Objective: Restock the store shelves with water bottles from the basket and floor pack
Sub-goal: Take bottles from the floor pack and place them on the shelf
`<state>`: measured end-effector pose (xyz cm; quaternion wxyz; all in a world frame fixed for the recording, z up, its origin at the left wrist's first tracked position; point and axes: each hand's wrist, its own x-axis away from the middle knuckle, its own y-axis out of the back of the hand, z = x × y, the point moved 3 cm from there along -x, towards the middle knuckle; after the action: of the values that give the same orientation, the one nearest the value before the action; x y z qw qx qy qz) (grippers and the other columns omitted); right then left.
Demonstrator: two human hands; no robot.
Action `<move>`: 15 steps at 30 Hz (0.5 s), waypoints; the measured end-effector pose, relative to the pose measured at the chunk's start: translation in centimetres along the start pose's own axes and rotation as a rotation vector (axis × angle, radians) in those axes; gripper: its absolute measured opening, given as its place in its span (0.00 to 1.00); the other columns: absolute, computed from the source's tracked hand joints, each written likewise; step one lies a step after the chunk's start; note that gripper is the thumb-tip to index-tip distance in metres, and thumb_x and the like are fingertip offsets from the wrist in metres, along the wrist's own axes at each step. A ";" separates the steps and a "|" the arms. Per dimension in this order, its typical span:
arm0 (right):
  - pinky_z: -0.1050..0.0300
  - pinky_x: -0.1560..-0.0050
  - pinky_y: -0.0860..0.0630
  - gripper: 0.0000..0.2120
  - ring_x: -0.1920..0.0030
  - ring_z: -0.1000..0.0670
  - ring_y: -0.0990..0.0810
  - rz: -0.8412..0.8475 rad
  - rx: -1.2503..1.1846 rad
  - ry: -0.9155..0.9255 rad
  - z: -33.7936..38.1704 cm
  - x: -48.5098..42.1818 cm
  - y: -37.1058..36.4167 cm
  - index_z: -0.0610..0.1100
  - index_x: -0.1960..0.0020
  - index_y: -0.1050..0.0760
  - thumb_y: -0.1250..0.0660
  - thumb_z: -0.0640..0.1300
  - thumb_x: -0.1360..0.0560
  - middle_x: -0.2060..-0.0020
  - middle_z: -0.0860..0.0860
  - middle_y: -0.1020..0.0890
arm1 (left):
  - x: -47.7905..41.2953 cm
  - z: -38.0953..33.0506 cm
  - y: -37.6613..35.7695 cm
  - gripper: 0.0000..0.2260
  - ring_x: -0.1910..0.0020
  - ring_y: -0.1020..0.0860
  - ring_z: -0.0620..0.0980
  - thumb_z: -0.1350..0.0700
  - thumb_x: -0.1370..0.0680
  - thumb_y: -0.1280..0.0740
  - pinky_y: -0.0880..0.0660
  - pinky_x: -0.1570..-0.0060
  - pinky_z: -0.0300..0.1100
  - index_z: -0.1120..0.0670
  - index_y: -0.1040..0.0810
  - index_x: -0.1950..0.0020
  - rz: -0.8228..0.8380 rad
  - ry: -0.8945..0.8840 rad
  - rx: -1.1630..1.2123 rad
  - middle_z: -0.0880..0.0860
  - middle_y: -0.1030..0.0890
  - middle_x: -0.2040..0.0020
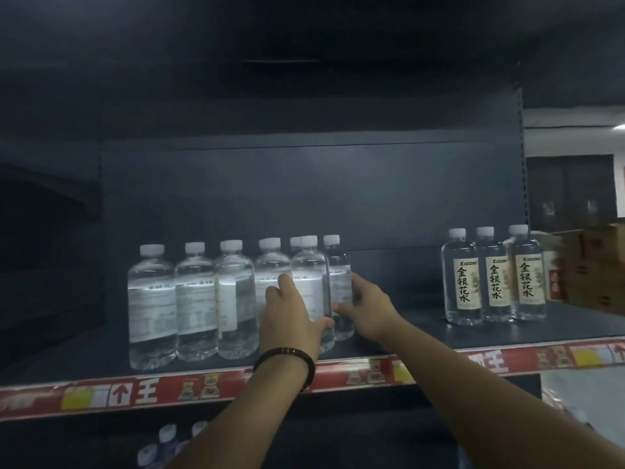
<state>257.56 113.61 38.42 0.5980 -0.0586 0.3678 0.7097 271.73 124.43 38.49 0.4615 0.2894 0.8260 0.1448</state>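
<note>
A row of several clear water bottles with white caps stands on the dark shelf [406,336], labels turned away. My left hand [291,316] grips the front bottle [311,275] near the row's right end, thumb low on its side. My right hand [365,306] holds the rightmost bottle [340,265] just behind it, fingers curled round its far side. Three more bottles [493,282] stand apart at the shelf's right, their cream labels facing me. The basket and the floor pack are out of view.
A gap of bare shelf lies between the two bottle groups. Brown cardboard boxes [595,265] sit at the far right. The shelf's front edge carries a red price strip [142,394]. Bottle caps [169,434] show on the shelf below, left of my arm.
</note>
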 end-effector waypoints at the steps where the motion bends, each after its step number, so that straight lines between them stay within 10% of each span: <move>1: 0.64 0.52 0.21 0.21 0.47 0.58 0.17 0.005 0.022 -0.003 0.1 0.0 0.0 0.57 0.32 0.23 0.25 0.42 0.22 0.46 0.58 0.14 | 0.0 -0.1 -0.1 0.33 0.51 0.26 0.51 0.47 0.29 0.18 0.25 0.54 0.43 0.51 0.36 0.36 0.001 0.002 -0.003 0.52 0.28 0.41; 7: 0.55 0.39 0.23 0.26 0.37 0.49 0.19 0.101 0.202 -0.054 1.2 2.1 0.7 0.51 0.27 0.27 0.25 0.43 0.22 0.37 0.52 0.18 | 0.9 -0.1 -0.2 0.30 0.48 0.22 0.54 0.50 0.28 0.18 0.19 0.50 0.47 0.53 0.34 0.38 0.009 0.039 0.013 0.53 0.26 0.44; 15: 0.61 0.45 0.27 0.17 0.45 0.52 0.19 0.120 0.404 -0.017 3.5 12.1 6.6 0.48 0.34 0.20 0.26 0.49 0.21 0.46 0.54 0.17 | 8.3 -1.6 1.9 0.11 0.52 0.22 0.45 0.57 0.22 0.28 0.20 0.50 0.43 0.46 0.29 0.48 0.145 -0.119 0.154 0.45 0.24 0.51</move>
<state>249.52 125.35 37.58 0.5572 0.0907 0.5006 0.6563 267.66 131.02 34.72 0.4745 0.3912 0.7826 0.0966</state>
